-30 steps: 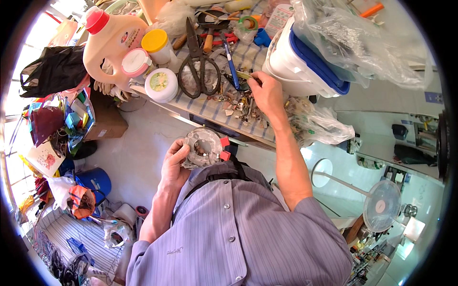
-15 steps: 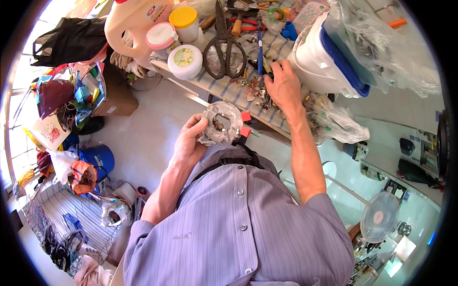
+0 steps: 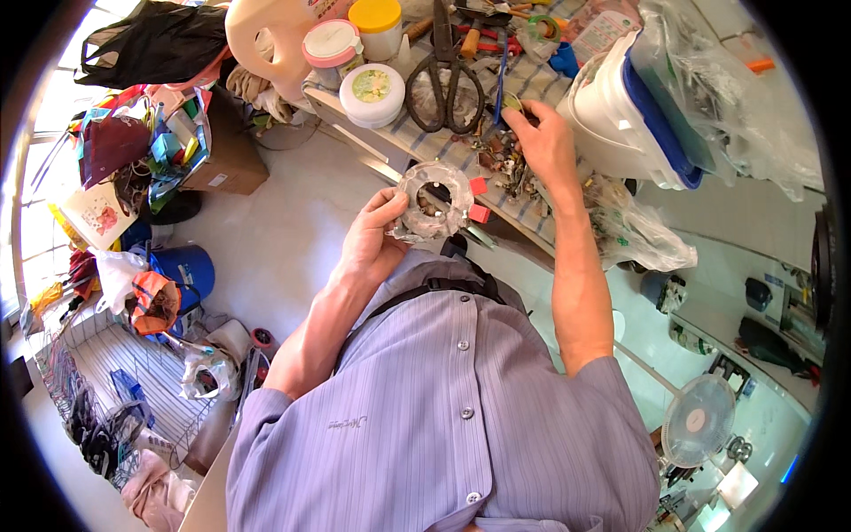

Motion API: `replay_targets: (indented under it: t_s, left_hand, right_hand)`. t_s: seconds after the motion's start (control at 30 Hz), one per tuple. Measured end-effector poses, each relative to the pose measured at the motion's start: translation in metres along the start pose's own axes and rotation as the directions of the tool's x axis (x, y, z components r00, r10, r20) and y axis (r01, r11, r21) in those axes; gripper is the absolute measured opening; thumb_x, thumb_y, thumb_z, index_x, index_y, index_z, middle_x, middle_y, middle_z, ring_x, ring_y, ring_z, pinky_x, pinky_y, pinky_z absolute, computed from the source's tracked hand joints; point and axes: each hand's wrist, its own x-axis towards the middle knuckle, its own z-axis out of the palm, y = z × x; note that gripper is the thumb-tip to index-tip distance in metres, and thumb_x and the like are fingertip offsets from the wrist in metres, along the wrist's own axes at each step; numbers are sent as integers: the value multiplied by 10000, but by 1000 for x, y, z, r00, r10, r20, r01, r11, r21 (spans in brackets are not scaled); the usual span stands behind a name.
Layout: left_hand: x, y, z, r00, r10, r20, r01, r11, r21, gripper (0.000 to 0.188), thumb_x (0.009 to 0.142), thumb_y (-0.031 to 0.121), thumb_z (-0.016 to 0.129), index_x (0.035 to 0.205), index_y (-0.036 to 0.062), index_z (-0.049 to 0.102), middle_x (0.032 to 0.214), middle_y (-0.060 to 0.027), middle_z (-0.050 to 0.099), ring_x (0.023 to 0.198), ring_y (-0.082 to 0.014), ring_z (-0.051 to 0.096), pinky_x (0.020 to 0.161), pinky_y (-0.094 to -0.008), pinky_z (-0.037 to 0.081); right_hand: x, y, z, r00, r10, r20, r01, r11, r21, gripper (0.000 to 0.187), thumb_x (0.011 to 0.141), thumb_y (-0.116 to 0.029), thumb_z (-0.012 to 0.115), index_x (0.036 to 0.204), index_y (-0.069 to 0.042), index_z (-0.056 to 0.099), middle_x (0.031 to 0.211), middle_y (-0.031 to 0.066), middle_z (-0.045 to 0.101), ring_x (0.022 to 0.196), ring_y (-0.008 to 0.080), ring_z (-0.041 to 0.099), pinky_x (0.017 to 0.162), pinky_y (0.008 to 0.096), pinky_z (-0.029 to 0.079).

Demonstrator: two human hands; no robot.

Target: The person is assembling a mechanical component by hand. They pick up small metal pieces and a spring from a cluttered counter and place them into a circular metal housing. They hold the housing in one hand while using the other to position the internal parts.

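Note:
My left hand [image 3: 379, 232] is closed on the rim of a grey, dirty ring-shaped part [image 3: 456, 182], thumb on top, held just off the table's front edge. Through its round hole small brown and white bits show. Two red blocks [image 3: 479, 214] stick out at its right side. My right hand [image 3: 548, 146] reaches over a heap of small scrap pieces [image 3: 501, 164] on the table. Its thumb and forefinger are drawn together around something too small to name, close to a slim blue tool [image 3: 500, 84]. Large dark scissors [image 3: 445, 93] lie left of it.
A striped cloth covers the table [image 3: 390, 142]. Jars, including a white lidded jar [image 3: 371, 96], and a big beige jug [image 3: 275, 40] stand at the back left. A white bucket [image 3: 612, 106] and a clear plastic bag [image 3: 643, 226] are to the right. A floor fan [image 3: 698, 421] stands lower right.
The whole view has shifted a little. My right hand has moved slightly away from me, toward the blue tool. My left hand still holds the ring-shaped part.

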Motion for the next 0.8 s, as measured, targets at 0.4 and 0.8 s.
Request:
replay_targets:
  t_s: [0.4, 0.8]
  left_hand:
    - [-5, -1, -2, 999, -7, -40, 8, 1000, 7, 130, 986, 128, 661, 1082, 54, 614, 1047, -62, 692, 976, -218, 678, 947, -423, 549]
    - [-4, -4, 3, 998, -60, -5, 60, 997, 56, 163, 987, 141, 660, 1100, 44, 594, 1019, -61, 671, 963, -217, 675, 957, -444, 553]
  right_hand:
    - [-8, 6, -13, 999, 5, 49, -28, 867, 497, 358, 935, -101, 619, 1258, 50, 644, 1016, 203, 733, 815, 236, 721, 766, 349, 551]
    - [6, 11, 13, 896, -442, -36, 373, 794, -480, 412, 801, -202, 797, 1161, -30, 693, 1101, 180, 627, 1085, 382, 592, 944, 452, 510]
